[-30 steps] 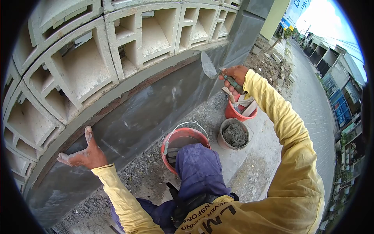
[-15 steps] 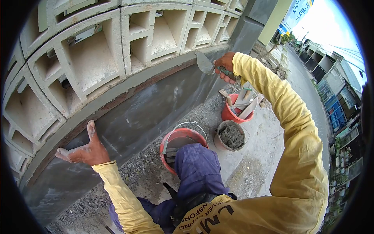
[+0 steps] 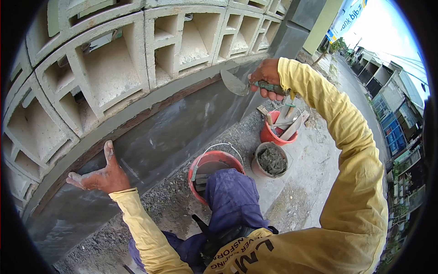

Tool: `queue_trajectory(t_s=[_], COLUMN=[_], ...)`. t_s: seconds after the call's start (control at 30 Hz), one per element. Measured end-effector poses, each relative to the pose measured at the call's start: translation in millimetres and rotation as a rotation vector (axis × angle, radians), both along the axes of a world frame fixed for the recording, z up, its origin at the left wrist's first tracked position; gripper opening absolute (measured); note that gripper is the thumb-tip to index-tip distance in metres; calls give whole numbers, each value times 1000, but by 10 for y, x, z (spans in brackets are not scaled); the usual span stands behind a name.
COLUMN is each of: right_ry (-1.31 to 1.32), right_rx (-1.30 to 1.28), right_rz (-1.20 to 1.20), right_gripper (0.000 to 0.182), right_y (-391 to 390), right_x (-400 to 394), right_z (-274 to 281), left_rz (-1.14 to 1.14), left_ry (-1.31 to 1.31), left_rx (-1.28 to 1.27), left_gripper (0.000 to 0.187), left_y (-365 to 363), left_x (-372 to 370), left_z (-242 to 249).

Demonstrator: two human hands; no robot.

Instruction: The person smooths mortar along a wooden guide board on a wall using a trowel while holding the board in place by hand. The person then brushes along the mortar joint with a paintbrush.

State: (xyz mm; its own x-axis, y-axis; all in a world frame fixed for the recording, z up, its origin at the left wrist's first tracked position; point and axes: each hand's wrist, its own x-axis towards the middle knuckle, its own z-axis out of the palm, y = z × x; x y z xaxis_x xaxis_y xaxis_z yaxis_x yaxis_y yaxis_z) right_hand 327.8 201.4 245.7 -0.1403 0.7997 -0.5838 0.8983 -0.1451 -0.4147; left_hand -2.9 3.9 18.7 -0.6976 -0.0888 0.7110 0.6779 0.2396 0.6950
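My right hand (image 3: 267, 80) is wrapped round the handle of a trowel (image 3: 234, 83), whose rounded blade lies by the top edge of the dark plastered wall (image 3: 182, 123). Above that edge runs a grey mortar ledge (image 3: 114, 121) with a strip of reddish brick showing beneath it. At the left, my left hand (image 3: 106, 176) holds nothing; thumb and fingers are spread against or close to the wall, just under the ledge. Pale concrete vent blocks (image 3: 112, 73) stand on the ledge.
Below the wall are a red bucket (image 3: 194, 173) near my knee, a bucket of grey mortar (image 3: 272, 160) and another red bucket (image 3: 269, 137) with tools. Gravel lies along the wall's foot. A road (image 3: 356, 91) and buildings are at the right.
My right hand has moved slightly left with the trowel, and the blade is now farther left and a little lower along the edge. My left hand has hardly moved.
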Motion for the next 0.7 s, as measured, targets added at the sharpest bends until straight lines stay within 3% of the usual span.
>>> queue_trajectory(t_s=[0.27, 0.7], right_ry=[32, -8], right_rx=[47, -133], right_rz=[-179, -116], right_gripper=[36, 40], right_y=[498, 609], right_x=[216, -128], right_z=[-56, 93], left_rz=[-25, -9], left_ry=[-31, -18], left_rx=[9, -21], left_gripper=[128, 129], left_y=[-10, -2], left_x=[35, -2], left_z=[30, -3])
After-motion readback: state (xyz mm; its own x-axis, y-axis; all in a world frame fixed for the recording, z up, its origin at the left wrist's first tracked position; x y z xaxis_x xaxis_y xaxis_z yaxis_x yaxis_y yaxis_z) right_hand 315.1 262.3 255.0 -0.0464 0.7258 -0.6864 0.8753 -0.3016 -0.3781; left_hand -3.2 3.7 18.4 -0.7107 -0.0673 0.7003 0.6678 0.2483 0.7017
